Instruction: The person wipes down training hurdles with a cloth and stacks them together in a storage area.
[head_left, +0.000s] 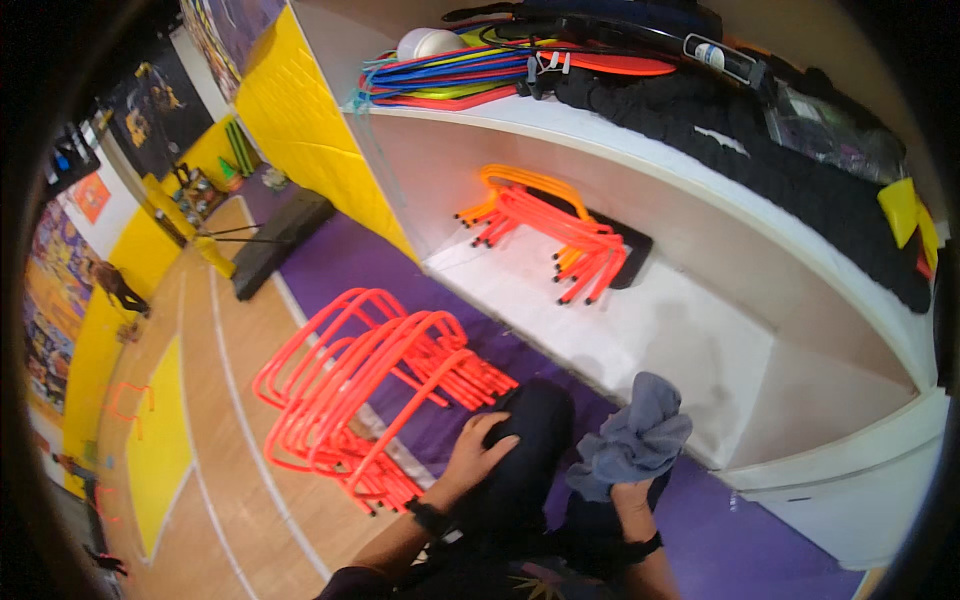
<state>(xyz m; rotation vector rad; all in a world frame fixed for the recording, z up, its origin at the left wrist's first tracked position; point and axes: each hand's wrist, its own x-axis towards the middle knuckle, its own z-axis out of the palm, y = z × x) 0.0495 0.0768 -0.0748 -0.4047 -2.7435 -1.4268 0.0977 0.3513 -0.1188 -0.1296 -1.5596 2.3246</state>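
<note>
My left hand (478, 451) rests on my dark-clad knee (536, 427), thumb and fingers apart, holding nothing. Just beyond it stands a stack of bright orange-red agility hurdles (375, 375), their black-capped feet close to the knee. A bunched grey-blue cloth (637, 442) is in my right hand (632, 493) and covers most of that hand's fingers. In front of me, the lower compartment (697, 367) of a white shelf unit holds a smaller group of hurdles (555, 217), red ones with orange ones behind. A black flat item (634, 251) lies partly hidden behind them.
On the upper shelf (525, 120) sit stacked coloured flat frames (450, 71), a white rounded object (429, 43) and black fabric (750, 157). A dark padded block (281, 244) lies on the court floor. People (116, 285) are far off at left.
</note>
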